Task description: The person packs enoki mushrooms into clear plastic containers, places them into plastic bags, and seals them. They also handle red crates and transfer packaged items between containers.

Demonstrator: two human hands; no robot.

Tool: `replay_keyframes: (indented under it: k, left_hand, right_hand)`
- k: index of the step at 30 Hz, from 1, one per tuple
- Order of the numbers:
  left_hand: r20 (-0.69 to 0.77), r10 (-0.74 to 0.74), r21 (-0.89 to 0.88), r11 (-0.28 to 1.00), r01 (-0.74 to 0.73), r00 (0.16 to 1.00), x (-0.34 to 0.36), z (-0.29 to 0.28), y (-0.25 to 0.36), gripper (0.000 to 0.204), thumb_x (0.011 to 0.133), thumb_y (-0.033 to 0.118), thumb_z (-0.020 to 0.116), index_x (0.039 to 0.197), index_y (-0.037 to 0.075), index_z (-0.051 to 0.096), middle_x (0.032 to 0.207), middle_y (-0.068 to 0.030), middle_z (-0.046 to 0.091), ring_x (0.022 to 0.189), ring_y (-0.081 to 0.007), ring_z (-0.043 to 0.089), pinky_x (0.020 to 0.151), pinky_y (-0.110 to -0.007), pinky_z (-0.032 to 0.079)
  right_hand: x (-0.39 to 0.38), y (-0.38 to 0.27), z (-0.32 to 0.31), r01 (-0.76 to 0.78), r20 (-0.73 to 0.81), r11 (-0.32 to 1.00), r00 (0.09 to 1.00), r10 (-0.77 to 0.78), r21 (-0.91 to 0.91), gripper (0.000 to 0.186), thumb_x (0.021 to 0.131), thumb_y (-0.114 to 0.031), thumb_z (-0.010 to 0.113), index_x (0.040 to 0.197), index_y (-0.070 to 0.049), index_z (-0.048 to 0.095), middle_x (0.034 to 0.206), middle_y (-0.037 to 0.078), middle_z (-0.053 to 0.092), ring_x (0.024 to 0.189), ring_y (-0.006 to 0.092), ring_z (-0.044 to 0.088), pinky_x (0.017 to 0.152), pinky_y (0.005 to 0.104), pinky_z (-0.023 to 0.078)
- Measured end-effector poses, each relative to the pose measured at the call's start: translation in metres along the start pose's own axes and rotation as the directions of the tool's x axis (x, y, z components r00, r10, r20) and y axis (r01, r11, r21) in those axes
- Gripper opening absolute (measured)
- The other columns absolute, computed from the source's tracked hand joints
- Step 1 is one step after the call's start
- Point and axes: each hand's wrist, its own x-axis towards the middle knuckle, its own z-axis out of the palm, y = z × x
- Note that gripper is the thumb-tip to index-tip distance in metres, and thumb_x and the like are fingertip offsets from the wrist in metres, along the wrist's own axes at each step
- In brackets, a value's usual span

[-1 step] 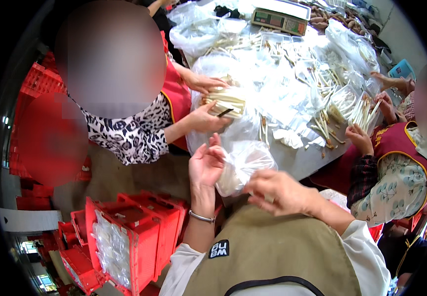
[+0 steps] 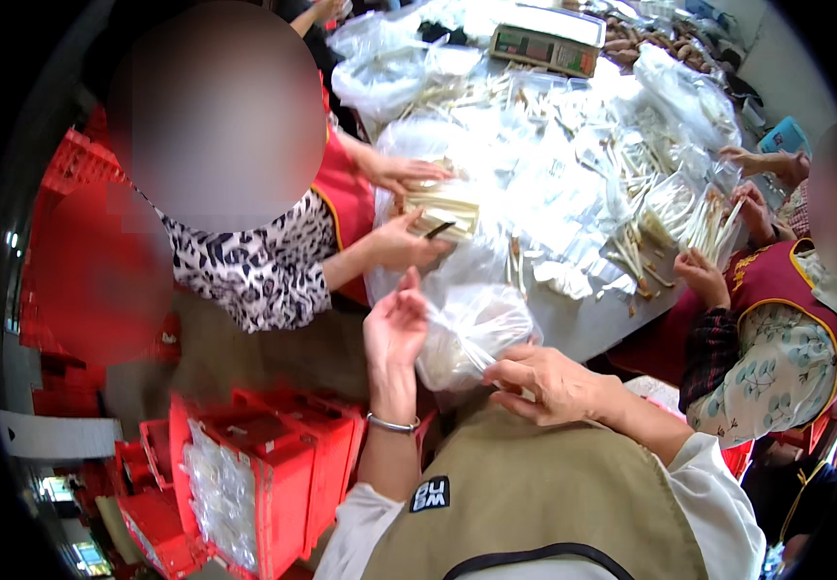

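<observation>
While the left hand point(image 2: 394, 324) stands palm up with its fingers apart and loosely curled, its edge lies against or just beside a clear plastic bag point(image 2: 462, 319) with pale contents. The bag is between the person's 2 hands, in front of the near edge of the grey table point(image 2: 578, 314); whether it rests on anything is unclear. At its lower right is the right hand point(image 2: 549, 382), fingers bent inward toward the thumb — I cannot tell whether they are clamped on the plastic.

Room is tight ahead of the left hand: 1 co-worker's lower hand point(image 2: 409, 242) is near its fingertips, by a dark-handled tool point(image 2: 440, 230) and a bundle of pale stalks point(image 2: 452, 205). Beyond the bag, loose plastic point(image 2: 534, 174) and scattered stalks point(image 2: 636, 261) crowd the tabletop, with a printed box point(image 2: 546, 48) and reddish-brown roots point(image 2: 670, 43) at the far end. To the right, another co-worker's hand point(image 2: 704, 278) is at more stalks point(image 2: 713, 227). Beside the left forearm — well below table height — stands a red crate point(image 2: 307, 474) with filled clear bags point(image 2: 220, 498) showing at its open side.
</observation>
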Motion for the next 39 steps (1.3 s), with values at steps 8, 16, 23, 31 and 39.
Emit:
replay_keyframes:
  k: [8,16,23,31,39]
  left_hand:
    - [0.346,-0.150,0.772,0.606,-0.191,0.926,-0.042,0.027,-0.021,0.022,0.077,-0.008,0.057,0.097,-0.004,0.064,0.098,-0.0188,0.064,0.073,-0.0182,0.065,0.057,-0.022,0.051]
    - [0.106,-0.364,0.990,0.126,-0.064,0.925,-0.068,0.050,-0.043,0.023,0.078,-0.004,0.062,0.101,-0.003,0.061,0.091,-0.0016,0.061,0.077,-0.0092,0.059,0.067,-0.024,0.051]
    - [0.144,-0.052,0.830,0.550,-0.092,0.988,-0.055,0.024,-0.049,0.012,0.084,0.008,0.055,0.073,0.005,0.054,0.063,0.0010,0.052,0.042,-0.0032,0.030,0.039,-0.020,0.023]
    - [-0.131,-0.089,-0.156,0.985,0.068,0.987,-0.016,-0.014,-0.012,0.022,0.090,0.008,0.044,0.101,-0.009,0.052,0.124,-0.0158,0.051,0.045,-0.0040,0.044,0.040,-0.017,0.033]
    - [0.381,-0.140,0.798,0.548,-0.249,0.914,-0.054,0.053,-0.063,0.034,0.093,0.021,0.047,0.111,-0.006,0.057,0.116,-0.0168,0.058,0.063,-0.0089,0.055,0.052,-0.019,0.042]
  right_hand:
    - [-0.001,0.016,-0.031,-0.081,-0.036,0.523,0.977,0.209,0.849,0.045,0.096,-0.021,0.044,0.135,-0.005,0.029,0.109,0.014,0.059,0.097,0.0193,0.059,0.082,0.0306,0.046]
    - [0.033,-0.004,-0.027,-0.017,0.014,0.947,1.000,0.013,0.322,0.041,0.094,-0.019,0.044,0.130,-0.004,0.034,0.091,0.017,0.062,0.084,0.0299,0.061,0.073,0.0382,0.047]
    - [0.017,0.023,-0.032,-0.100,-0.057,0.983,0.994,0.092,-0.155,0.018,0.091,-0.021,0.049,0.097,-0.004,0.046,0.069,0.017,0.056,0.064,0.0358,0.056,0.056,0.0446,0.043]
    - [-0.028,0.024,-0.013,-0.070,0.079,0.996,0.995,0.065,0.058,0.015,0.085,-0.016,0.058,0.088,-0.004,0.050,0.068,0.011,0.053,0.063,0.0261,0.054,0.057,0.0353,0.044]
    - [0.009,0.009,-0.101,0.206,-0.626,0.782,0.728,0.279,0.588,0.017,0.091,-0.016,0.052,0.091,0.000,0.055,0.068,0.004,0.054,0.056,0.0099,0.051,0.052,0.0209,0.042]
